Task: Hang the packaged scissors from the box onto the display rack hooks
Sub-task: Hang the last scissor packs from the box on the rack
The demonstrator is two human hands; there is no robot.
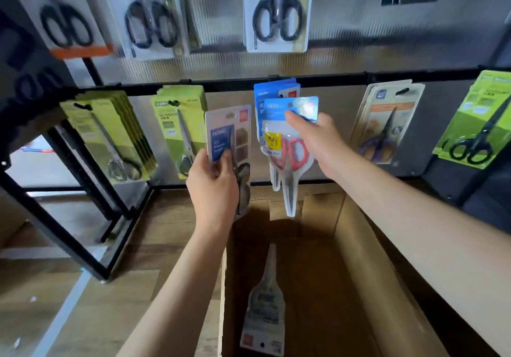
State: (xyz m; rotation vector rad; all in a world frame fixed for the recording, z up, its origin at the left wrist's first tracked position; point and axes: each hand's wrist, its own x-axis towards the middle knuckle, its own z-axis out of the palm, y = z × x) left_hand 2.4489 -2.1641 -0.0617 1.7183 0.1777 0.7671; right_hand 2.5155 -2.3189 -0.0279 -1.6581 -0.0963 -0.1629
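Observation:
My right hand [318,138] pinches the blue card top of a red-handled scissors pack [290,146], holding it up against the blue packs [273,91] that hang on the middle hook of the black rail [226,82]. My left hand [214,188] grips a white and blue scissors pack [228,141] upright, just left of the red one. Below, the open cardboard box [359,246] holds one more pack [264,309] lying flat on its bottom.
Green scissors packs [179,129] and yellow-green ones [110,135] hang to the left, an orange-handled pack [387,118] and green packs [481,124] to the right. Black-handled scissors [276,11] hang on the upper row. A black rack frame [83,204] stands on the wooden floor at left.

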